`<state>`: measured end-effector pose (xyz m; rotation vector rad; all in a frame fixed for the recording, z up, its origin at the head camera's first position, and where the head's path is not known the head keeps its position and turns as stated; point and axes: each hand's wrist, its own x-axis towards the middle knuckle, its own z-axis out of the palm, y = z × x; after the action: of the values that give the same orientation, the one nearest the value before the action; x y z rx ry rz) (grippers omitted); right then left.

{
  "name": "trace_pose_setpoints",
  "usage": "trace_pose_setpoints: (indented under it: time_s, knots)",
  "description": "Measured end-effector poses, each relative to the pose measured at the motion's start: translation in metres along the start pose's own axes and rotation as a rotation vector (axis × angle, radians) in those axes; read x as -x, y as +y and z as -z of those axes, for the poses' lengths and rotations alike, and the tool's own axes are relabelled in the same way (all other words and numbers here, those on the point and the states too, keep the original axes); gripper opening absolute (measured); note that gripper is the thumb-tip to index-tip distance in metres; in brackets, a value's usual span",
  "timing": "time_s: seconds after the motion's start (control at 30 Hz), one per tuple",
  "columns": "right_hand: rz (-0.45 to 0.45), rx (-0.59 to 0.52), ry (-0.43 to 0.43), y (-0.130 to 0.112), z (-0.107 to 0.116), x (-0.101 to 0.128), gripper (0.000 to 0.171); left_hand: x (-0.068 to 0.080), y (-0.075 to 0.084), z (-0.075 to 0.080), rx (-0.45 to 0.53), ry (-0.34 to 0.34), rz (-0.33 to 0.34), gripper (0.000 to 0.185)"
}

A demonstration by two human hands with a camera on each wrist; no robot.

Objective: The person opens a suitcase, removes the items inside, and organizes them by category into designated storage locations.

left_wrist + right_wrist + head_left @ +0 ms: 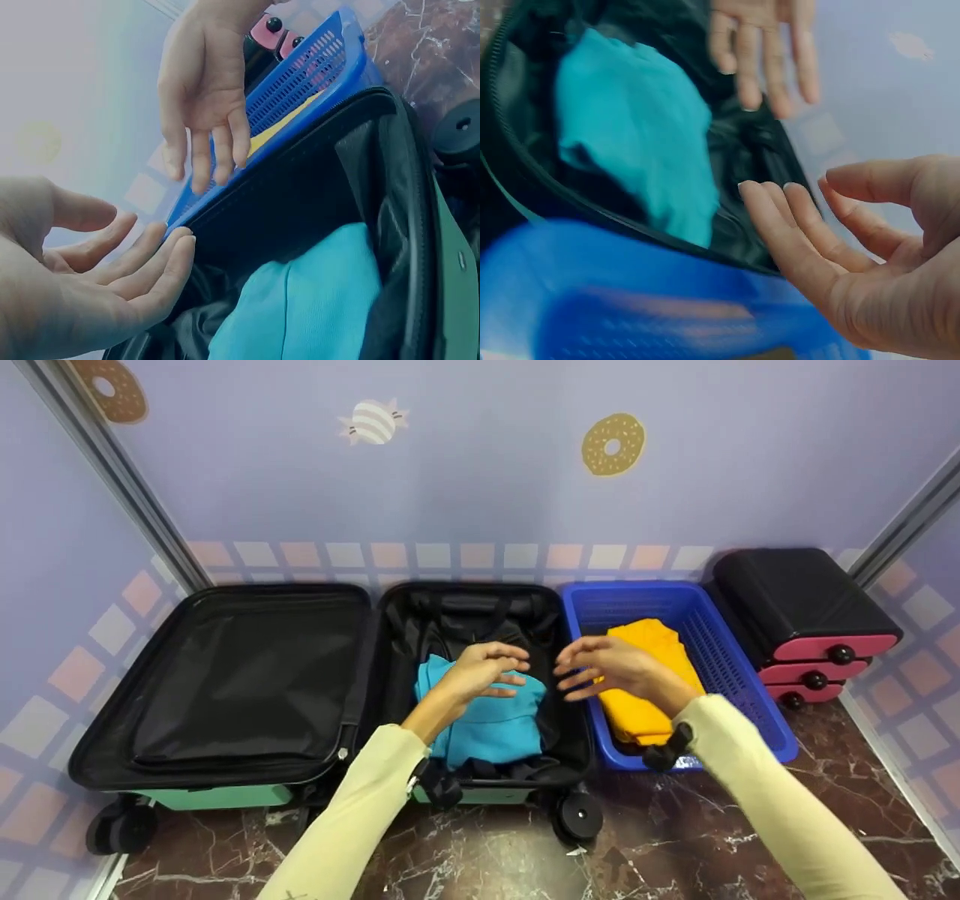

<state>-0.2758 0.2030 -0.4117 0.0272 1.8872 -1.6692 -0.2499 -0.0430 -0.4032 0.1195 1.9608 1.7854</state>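
Left hand (pixel 484 667) and right hand (pixel 611 667), both empty with fingers loose, hover above a folded teal garment (pixel 491 724) in an open suitcase (pixel 390 660)

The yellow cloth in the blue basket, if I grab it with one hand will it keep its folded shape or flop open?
The yellow cloth looks like soft folded fabric, so it would probably sag and unfold if lifted by one edge. It seems light for its bulk. Lying loose in the blue basket, it should slide out easily; the mesh wall may snag it slightly.

Left hand (pixel 484 667) and right hand (pixel 611 667) raised, fingers loosely extended, palms facing, holding nothing.
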Motion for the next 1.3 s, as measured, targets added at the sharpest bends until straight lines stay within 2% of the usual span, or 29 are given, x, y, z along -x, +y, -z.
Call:
trace_pose_setpoints:
  time_s: [0.13, 0.27, 0.37, 0.5, 0.63, 0.67, 0.8, 0.9, 0.97, 1.03, 1.2, 1.3]
  knots:
    - [-0.036, 0.044, 0.001, 0.008, -0.021, -0.006, 0.019, 0.004, -0.006, 0.009, -0.057, 0.041, 0.034, 0.03]
    - [-0.066, 0.1, 0.04, 0.016, -0.032, -0.013, 0.02, 0.005, -0.01, 0.02, -0.149, 0.097, 0.095, 0.03]
    - [-0.092, 0.135, 0.076, 0.022, -0.037, -0.018, 0.021, 0.006, -0.015, 0.03, -0.224, 0.171, 0.119, 0.032]
    - [-0.14, 0.207, 0.134, 0.028, -0.047, -0.027, 0.018, 0.008, -0.028, 0.042, -0.268, 0.303, 0.144, 0.045]
    - [-0.184, 0.235, 0.202, 0.035, -0.059, -0.038, 0.021, 0.011, -0.04, 0.05, -0.269, 0.367, 0.182, 0.067]
    - [-0.189, 0.23, 0.215, 0.037, -0.063, -0.04, 0.025, 0.012, -0.043, 0.051, -0.256, 0.368, 0.2, 0.071]
    - [-0.182, 0.214, 0.244, 0.04, -0.072, -0.045, 0.016, 0.011, -0.052, 0.054, -0.197, 0.368, 0.252, 0.075]
    - [-0.157, 0.183, 0.219, 0.038, -0.077, -0.046, 0.036, 0.009, -0.057, 0.055, -0.087, 0.37, 0.275, 0.073]
    - [-0.139, 0.158, 0.193, 0.035, -0.08, -0.046, 0.046, 0.007, -0.059, 0.055, -0.068, 0.392, 0.269, 0.071]
    - [-0.129, 0.147, 0.183, 0.032, -0.082, -0.046, 0.044, 0.006, -0.061, 0.055, -0.097, 0.395, 0.271, 0.071]
    - [-0.13, 0.161, 0.209, 0.032, -0.085, -0.043, 0.028, 0.005, -0.061, 0.05, -0.298, 0.403, 0.253, 0.071]
    - [-0.127, 0.152, 0.21, 0.033, -0.084, -0.042, 0.031, 0.006, -0.057, 0.048, -0.317, 0.422, 0.23, 0.07]
